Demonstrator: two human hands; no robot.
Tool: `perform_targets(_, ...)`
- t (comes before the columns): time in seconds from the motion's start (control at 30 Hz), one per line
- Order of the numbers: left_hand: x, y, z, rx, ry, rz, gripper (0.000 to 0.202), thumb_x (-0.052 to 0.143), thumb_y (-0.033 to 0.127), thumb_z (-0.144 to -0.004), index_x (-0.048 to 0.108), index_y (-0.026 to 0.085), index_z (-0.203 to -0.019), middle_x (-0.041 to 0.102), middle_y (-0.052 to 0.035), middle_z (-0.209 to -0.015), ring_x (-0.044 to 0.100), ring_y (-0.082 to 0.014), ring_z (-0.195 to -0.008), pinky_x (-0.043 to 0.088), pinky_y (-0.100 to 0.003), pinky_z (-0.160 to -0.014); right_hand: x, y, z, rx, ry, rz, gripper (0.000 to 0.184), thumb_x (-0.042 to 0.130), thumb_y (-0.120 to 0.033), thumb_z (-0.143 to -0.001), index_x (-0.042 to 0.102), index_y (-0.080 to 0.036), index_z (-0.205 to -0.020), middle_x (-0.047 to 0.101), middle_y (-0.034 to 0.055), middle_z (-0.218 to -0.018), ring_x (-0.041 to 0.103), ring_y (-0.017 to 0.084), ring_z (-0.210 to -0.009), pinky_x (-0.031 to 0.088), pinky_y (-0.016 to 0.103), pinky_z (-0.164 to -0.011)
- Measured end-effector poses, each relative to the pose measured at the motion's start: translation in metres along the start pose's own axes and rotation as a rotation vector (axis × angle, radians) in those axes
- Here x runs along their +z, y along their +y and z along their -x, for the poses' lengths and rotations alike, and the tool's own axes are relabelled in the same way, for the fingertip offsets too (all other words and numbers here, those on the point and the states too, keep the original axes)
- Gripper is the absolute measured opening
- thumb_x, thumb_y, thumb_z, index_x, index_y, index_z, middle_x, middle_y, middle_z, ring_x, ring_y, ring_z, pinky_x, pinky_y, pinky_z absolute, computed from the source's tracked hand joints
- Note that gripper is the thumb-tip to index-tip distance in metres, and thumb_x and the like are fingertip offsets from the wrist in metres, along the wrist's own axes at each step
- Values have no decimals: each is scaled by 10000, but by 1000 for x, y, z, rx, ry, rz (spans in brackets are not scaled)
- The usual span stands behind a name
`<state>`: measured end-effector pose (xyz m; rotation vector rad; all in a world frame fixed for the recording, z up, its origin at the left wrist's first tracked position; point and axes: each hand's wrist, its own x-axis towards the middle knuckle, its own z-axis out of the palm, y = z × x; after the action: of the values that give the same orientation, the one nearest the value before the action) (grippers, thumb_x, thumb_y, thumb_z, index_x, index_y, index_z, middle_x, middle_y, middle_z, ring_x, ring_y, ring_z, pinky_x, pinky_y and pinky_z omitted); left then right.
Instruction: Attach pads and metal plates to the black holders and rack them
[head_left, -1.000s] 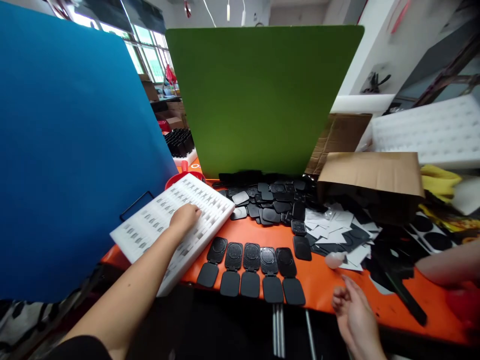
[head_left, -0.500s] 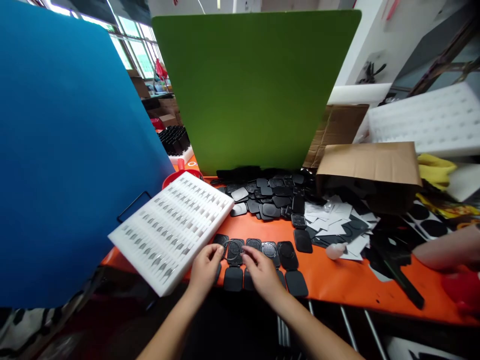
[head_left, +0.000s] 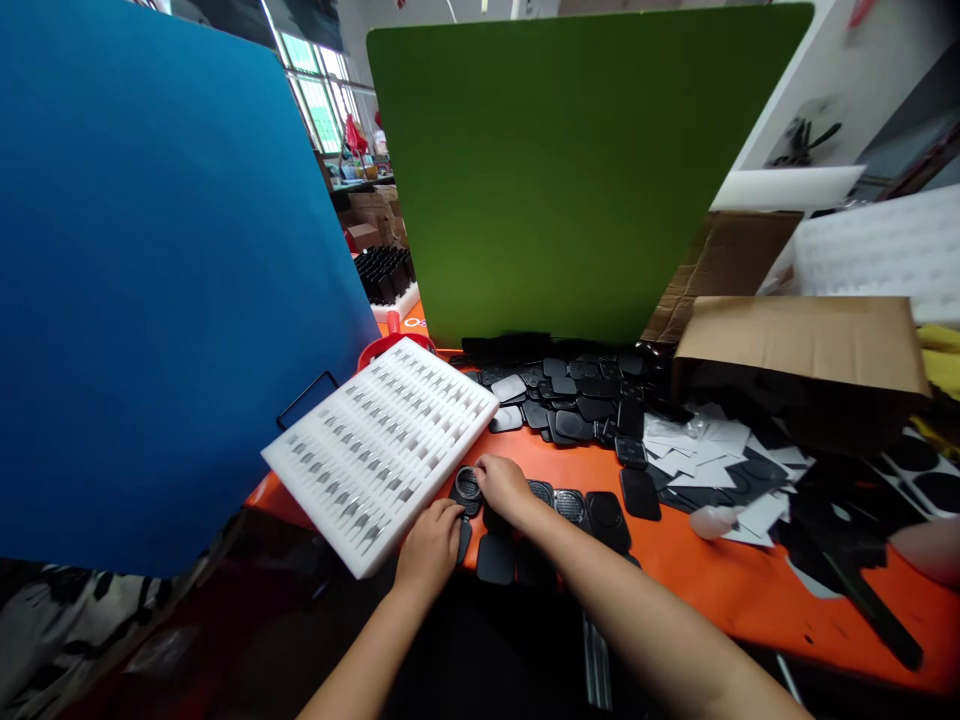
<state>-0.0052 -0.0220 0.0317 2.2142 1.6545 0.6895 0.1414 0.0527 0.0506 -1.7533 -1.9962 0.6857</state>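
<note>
A row of opened black compact-like cases (head_left: pixel 570 506) lies along the near edge of the orange table, their square lids (head_left: pixel 496 558) folded toward me. At the row's left end a round ring-shaped piece (head_left: pixel 468 484) rests on the leftmost black case (head_left: pixel 466 505). My right hand (head_left: pixel 504 487) reaches across, with its fingertips pinched at the ring's right edge. Below it my left hand (head_left: pixel 433 543) has its fingers closed at the near left side of that same case. My right forearm partly hides the middle of the row.
A white foam tray (head_left: pixel 382 440) with rows of slots holding thin pieces stands close on the left. Black case parts (head_left: pixel 574 400) are heaped at the back before a green board (head_left: pixel 577 180). White cards (head_left: pixel 701 450) and a cardboard box (head_left: pixel 802 340) lie to the right.
My right hand has moved left to the leftmost case, and my left hand has dropped to its near side. The view has turned slightly left.
</note>
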Motion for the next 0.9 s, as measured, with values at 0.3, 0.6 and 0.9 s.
perform_targets(0.3, 4, -7, -4, 86, -108, -218, 389, 374, 170, -818, 457, 237, -1192, 485, -35, -1236, 498, -200, -974, 422, -344, -827, 0, -3, -6, -71, -6, 188, 255, 405, -255, -820, 638, -156, -790, 607, 119, -852, 528, 215, -840, 360, 293, -727)
perform_targets(0.6, -28, 15, -32, 182, -88, -208, 307, 385, 187, -816, 534, 235, -1080, 550, -52, -1104, 504, -203, -965, 400, -317, -827, -34, 26, 47, -125, 159, 134, 249, 377, -255, -846, 614, -226, -917, 585, 60, -825, 497, 192, -834, 360, 289, -739)
perform_targets(0.9, -59, -2, -177, -74, -32, -361, 238, 390, 259, -840, 595, 171, -922, 604, -91, -968, 547, -222, -927, 407, -308, -791, -43, 36, 102, -118, 235, -41, 216, 398, -259, -842, 603, -230, -904, 580, 41, -785, 505, 177, -775, 379, 293, -710)
